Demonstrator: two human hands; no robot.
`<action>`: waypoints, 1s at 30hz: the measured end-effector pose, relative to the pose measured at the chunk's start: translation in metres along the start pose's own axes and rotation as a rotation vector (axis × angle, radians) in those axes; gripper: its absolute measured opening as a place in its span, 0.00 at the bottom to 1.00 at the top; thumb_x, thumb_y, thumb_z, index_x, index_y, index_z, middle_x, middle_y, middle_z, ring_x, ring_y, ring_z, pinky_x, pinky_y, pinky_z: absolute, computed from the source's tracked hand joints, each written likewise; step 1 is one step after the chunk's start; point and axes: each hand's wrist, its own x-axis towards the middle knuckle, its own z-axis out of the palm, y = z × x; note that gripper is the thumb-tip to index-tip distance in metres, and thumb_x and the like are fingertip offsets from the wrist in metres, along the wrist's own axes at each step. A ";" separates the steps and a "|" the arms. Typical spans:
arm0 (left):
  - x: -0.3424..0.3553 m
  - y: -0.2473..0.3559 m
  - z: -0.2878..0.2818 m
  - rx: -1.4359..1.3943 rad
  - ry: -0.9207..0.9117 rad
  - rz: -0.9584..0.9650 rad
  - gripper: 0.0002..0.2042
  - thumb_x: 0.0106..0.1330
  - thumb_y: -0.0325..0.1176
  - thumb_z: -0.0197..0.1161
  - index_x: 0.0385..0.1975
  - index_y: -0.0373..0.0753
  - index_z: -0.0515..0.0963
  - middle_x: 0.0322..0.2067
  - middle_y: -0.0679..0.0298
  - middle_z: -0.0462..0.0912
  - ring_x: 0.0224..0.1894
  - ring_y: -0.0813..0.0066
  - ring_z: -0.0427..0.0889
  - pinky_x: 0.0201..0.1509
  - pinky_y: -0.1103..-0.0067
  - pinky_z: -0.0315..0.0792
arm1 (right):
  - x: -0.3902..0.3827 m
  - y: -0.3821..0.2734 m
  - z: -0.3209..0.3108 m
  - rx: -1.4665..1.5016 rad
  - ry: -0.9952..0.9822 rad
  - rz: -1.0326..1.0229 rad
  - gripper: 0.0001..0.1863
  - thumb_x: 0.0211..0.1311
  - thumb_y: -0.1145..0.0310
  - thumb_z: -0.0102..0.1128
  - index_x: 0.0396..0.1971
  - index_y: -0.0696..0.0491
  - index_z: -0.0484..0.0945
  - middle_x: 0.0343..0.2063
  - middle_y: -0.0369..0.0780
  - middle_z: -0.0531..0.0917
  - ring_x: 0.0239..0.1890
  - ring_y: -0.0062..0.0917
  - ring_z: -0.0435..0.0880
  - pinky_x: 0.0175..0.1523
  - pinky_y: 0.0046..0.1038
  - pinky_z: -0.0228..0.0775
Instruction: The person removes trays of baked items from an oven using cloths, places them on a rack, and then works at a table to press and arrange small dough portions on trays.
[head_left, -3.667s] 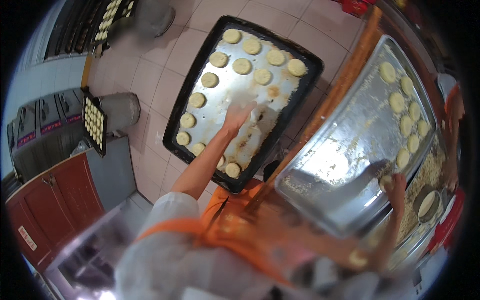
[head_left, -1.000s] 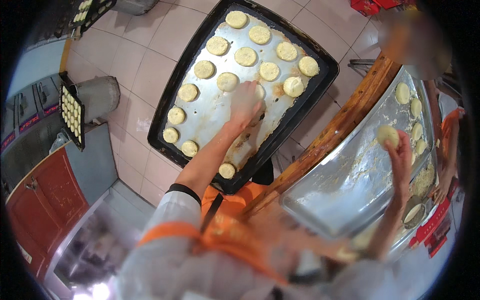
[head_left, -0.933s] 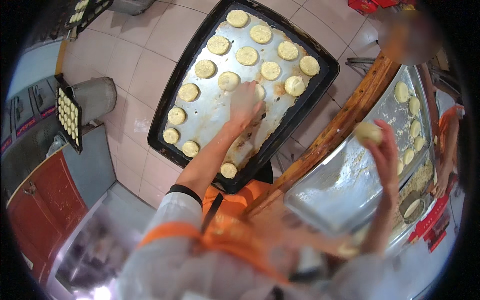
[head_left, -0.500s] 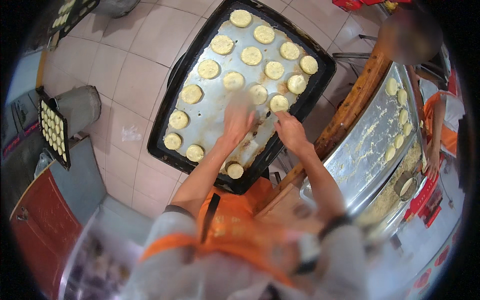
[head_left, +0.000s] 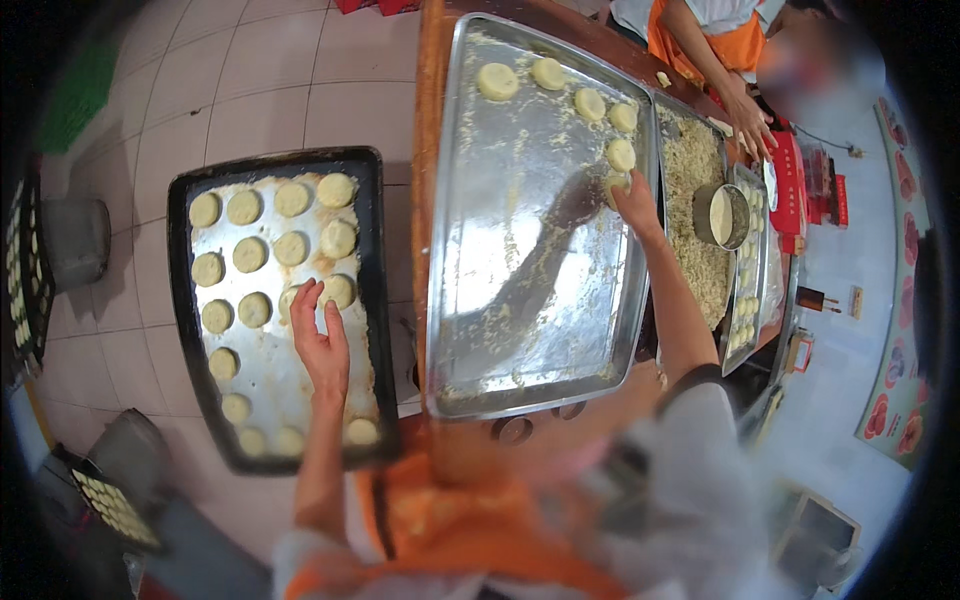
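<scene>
My left hand (head_left: 320, 345) hovers over the black-rimmed baking pan (head_left: 177, 250) on the left, fingers loosely bent apart and holding nothing visible. Round pale dough discs (head_left: 249, 254) lie across that pan, with bare metal in its lower middle. My right hand (head_left: 633, 205) reaches over the large silver tray (head_left: 530, 300), fingers closed on a dough disc (head_left: 613, 187) that it partly covers. Several more discs (head_left: 498, 81) lie near that tray's upper and right edges, among flour and crumbs, and my arm's shadow crosses the metal.
A crumb-filled tray (head_left: 690, 270) with a metal pot (head_left: 728, 215) adjoins the silver tray on a wooden table (head_left: 432, 110). A co-worker's arm (head_left: 710, 65) reaches in at the top right near red boxes (head_left: 788, 190). Other filled pans (head_left: 115, 510) stand at the left over the tiled floor.
The view has turned rightward, bringing the silver tray to the middle. My right hand has left a disc on the black-rimmed pan and moved to the silver tray, closing on another disc.
</scene>
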 end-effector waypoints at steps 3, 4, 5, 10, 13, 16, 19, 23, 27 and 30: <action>0.011 0.077 0.032 -0.111 0.004 0.043 0.14 0.63 0.27 0.51 0.49 0.35 0.70 0.50 0.55 0.72 0.54 0.64 0.68 0.57 0.75 0.62 | 0.028 0.070 0.007 0.417 -0.193 -0.008 0.30 0.48 0.68 0.61 0.53 0.62 0.64 0.43 0.48 0.75 0.46 0.29 0.74 0.51 0.27 0.64; 0.017 0.092 0.040 -0.086 -0.016 0.127 0.14 0.63 0.27 0.50 0.48 0.35 0.71 0.49 0.57 0.72 0.54 0.65 0.69 0.57 0.75 0.62 | 0.028 0.061 0.005 0.425 -0.226 -0.044 0.30 0.47 0.69 0.62 0.53 0.62 0.65 0.42 0.47 0.76 0.44 0.27 0.75 0.49 0.26 0.65; 0.022 0.106 0.052 -0.071 -0.040 0.215 0.13 0.63 0.26 0.50 0.48 0.36 0.71 0.49 0.58 0.72 0.54 0.66 0.69 0.57 0.76 0.62 | 0.029 0.059 0.000 0.397 -0.265 -0.081 0.30 0.46 0.70 0.63 0.52 0.62 0.65 0.41 0.46 0.77 0.42 0.25 0.75 0.47 0.26 0.66; 0.024 0.151 0.136 -0.202 -0.164 0.316 0.12 0.63 0.27 0.51 0.46 0.36 0.70 0.47 0.62 0.73 0.52 0.69 0.70 0.58 0.76 0.61 | 0.039 0.071 -0.003 0.328 -0.335 -0.240 0.28 0.42 0.69 0.68 0.46 0.60 0.70 0.32 0.39 0.79 0.33 0.19 0.76 0.36 0.24 0.69; 0.013 0.177 0.178 -0.478 -0.447 -0.162 0.14 0.65 0.38 0.50 0.45 0.37 0.71 0.45 0.62 0.74 0.51 0.71 0.70 0.55 0.76 0.64 | 0.011 0.067 0.007 0.497 -0.436 -0.271 0.24 0.44 0.67 0.69 0.42 0.57 0.71 0.33 0.37 0.78 0.37 0.18 0.75 0.40 0.23 0.68; 0.006 0.184 0.213 -0.984 -0.667 -0.687 0.20 0.67 0.48 0.45 0.44 0.37 0.72 0.43 0.61 0.75 0.48 0.72 0.73 0.51 0.75 0.67 | 0.010 0.028 -0.005 0.632 -0.714 -0.415 0.22 0.50 0.67 0.65 0.45 0.55 0.70 0.38 0.37 0.76 0.44 0.19 0.72 0.47 0.24 0.66; -0.002 0.179 0.212 -1.212 -0.849 -0.835 0.23 0.67 0.52 0.42 0.42 0.36 0.72 0.38 0.60 0.76 0.43 0.70 0.75 0.48 0.73 0.69 | 0.056 -0.003 -0.032 0.653 -0.414 -0.177 0.25 0.53 0.65 0.61 0.50 0.57 0.67 0.46 0.40 0.74 0.49 0.26 0.72 0.52 0.28 0.65; -0.015 0.181 0.178 -1.242 -0.862 -0.857 0.23 0.67 0.51 0.42 0.39 0.36 0.72 0.34 0.59 0.77 0.40 0.68 0.77 0.47 0.73 0.71 | 0.170 0.047 -0.021 -0.059 -0.065 -0.332 0.29 0.49 0.69 0.53 0.55 0.57 0.63 0.47 0.47 0.72 0.51 0.39 0.70 0.57 0.34 0.59; -0.017 0.158 0.100 -1.146 -0.754 -0.500 0.20 0.67 0.47 0.43 0.41 0.36 0.71 0.37 0.59 0.77 0.41 0.67 0.76 0.47 0.72 0.71 | 0.197 0.030 -0.036 -0.038 -0.498 -0.500 0.31 0.45 0.69 0.56 0.54 0.54 0.65 0.49 0.44 0.71 0.53 0.34 0.68 0.58 0.32 0.58; -0.027 0.130 0.047 -1.338 -0.176 -0.825 0.16 0.66 0.43 0.45 0.43 0.36 0.71 0.38 0.60 0.77 0.41 0.68 0.76 0.47 0.72 0.71 | 0.215 0.075 -0.042 -0.275 -0.237 -0.562 0.27 0.46 0.68 0.61 0.50 0.57 0.68 0.43 0.41 0.74 0.48 0.30 0.72 0.53 0.30 0.62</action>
